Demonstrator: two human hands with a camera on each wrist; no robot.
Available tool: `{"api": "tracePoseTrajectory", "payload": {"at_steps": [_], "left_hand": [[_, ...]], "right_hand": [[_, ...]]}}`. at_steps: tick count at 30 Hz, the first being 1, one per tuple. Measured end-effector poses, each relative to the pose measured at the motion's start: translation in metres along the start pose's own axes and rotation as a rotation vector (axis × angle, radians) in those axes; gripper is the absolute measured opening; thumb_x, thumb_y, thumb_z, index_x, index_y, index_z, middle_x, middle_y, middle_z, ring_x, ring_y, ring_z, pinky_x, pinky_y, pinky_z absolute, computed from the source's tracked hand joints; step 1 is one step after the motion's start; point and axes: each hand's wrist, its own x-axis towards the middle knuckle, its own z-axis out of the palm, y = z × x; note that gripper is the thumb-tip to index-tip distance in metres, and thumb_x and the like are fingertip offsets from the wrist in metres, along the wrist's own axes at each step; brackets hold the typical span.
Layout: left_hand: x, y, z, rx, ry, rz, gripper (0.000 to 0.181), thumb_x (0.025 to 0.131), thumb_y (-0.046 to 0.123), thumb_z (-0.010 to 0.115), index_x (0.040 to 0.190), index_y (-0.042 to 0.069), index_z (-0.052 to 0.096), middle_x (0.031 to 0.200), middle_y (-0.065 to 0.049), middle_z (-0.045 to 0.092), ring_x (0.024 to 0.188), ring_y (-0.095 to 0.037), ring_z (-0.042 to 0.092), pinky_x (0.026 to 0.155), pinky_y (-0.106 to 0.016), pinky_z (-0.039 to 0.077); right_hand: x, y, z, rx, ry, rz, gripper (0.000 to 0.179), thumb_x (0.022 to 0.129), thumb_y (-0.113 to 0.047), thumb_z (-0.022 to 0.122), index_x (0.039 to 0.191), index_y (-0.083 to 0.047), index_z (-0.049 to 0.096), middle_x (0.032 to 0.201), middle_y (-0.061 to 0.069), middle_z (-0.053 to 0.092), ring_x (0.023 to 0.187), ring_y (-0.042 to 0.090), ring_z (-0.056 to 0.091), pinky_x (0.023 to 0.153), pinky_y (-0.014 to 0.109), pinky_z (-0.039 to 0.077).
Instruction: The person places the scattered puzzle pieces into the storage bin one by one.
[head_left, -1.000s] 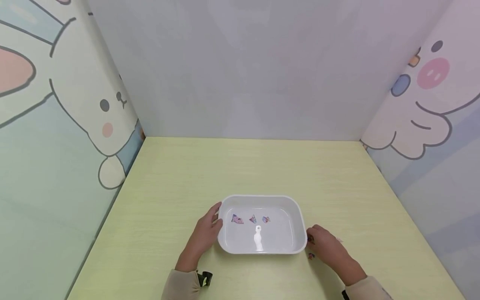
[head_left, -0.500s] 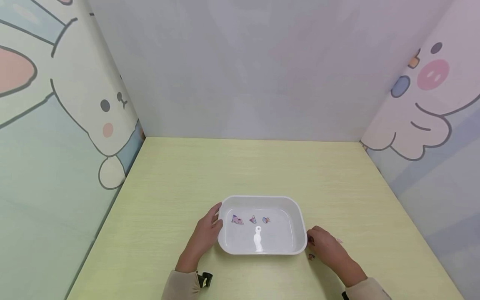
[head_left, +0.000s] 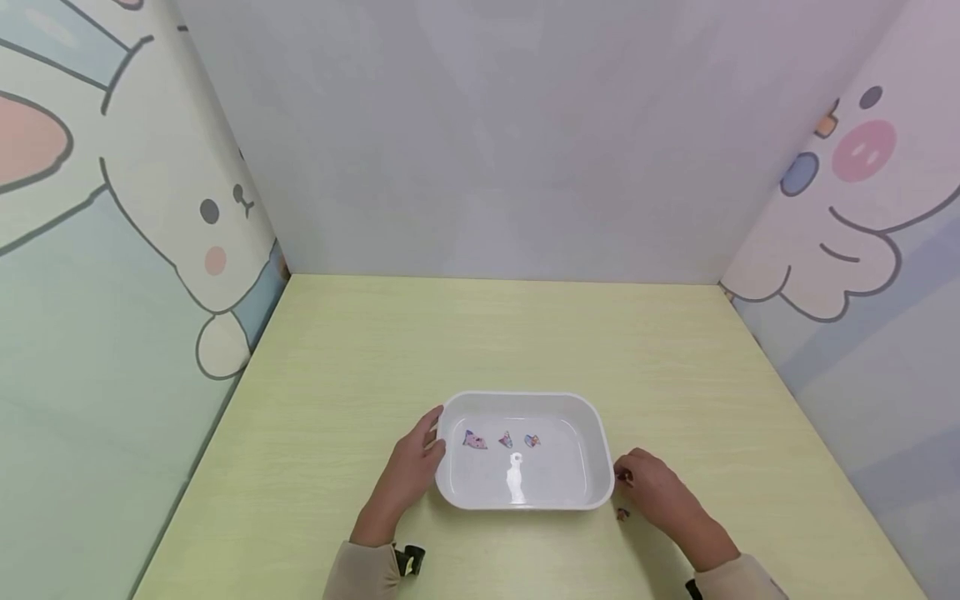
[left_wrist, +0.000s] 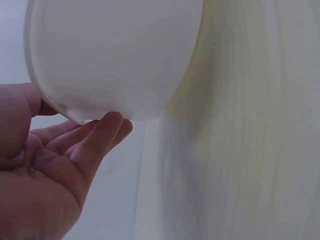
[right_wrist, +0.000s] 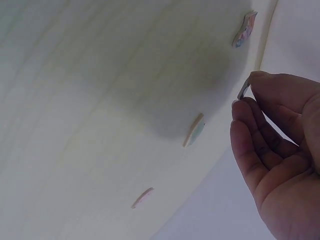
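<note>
A white rectangular tray (head_left: 555,477) stands on the table, with three small flat printed pieces inside: a pink one (head_left: 475,440), a middle one (head_left: 506,439) and one farther right (head_left: 532,440). At its left end, my left hand (head_left: 408,467) holds the rim; in the left wrist view, the fingers (left_wrist: 102,135) touch the outer wall under the rim and the thumb is partly hidden. Beside the right end, my right hand (head_left: 660,492) pinches a small flat piece (right_wrist: 244,89) between thumb and fingertips. Another printed piece (head_left: 622,514) lies just below that hand.
In the right wrist view, three loose pieces lie on the pale table: a colourful one (right_wrist: 245,31), a bluish-green one (right_wrist: 195,131) and a thin pink one (right_wrist: 143,198). A grey back wall (head_left: 495,167) and cartoon-printed side walls (head_left: 112,317) enclose the table.
My right hand has shifted very slightly upward beside the tray. A pale piece that showed past its right side is now out of sight in the head view. The left hand and tray stay put.
</note>
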Motion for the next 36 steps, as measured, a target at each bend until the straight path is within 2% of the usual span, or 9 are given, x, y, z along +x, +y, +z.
{"api": "tracePoseTrajectory", "payload": {"at_steps": [12, 20, 36], "left_hand": [[0.000, 0.001, 0.000, -0.008, -0.008, -0.005, 0.052, 0.100, 0.011, 0.046, 0.151, 0.006, 0.033, 0.150, -0.018, 0.039, 0.126, -0.037, 0.048, 0.096, -0.048, 0.047], [0.000, 0.000, 0.000, -0.011, -0.012, -0.004, 0.052, 0.100, 0.011, 0.045, 0.151, 0.005, 0.033, 0.149, -0.019, 0.039, 0.126, -0.037, 0.049, 0.094, -0.047, 0.048], [0.000, 0.001, -0.001, -0.005, -0.010, -0.003, 0.052, 0.100, 0.011, 0.046, 0.151, 0.005, 0.034, 0.150, -0.018, 0.039, 0.126, -0.036, 0.049, 0.095, -0.047, 0.048]], "right_hand": [[0.004, 0.001, -0.017, 0.004, 0.008, -0.039, 0.011, 0.081, 0.006, 0.071, 0.088, -0.003, 0.068, 0.084, 0.001, 0.057, 0.080, 0.019, 0.060, 0.069, 0.036, 0.054], [0.007, -0.003, -0.031, 0.007, 0.030, -0.050, 0.010, 0.082, 0.005, 0.071, 0.090, 0.000, 0.068, 0.086, 0.003, 0.058, 0.079, 0.020, 0.059, 0.066, 0.036, 0.053], [0.011, -0.008, -0.047, -0.015, 0.082, -0.107, 0.011, 0.080, 0.007, 0.072, 0.088, 0.000, 0.067, 0.086, 0.004, 0.058, 0.078, 0.022, 0.059, 0.064, 0.036, 0.053]]}}
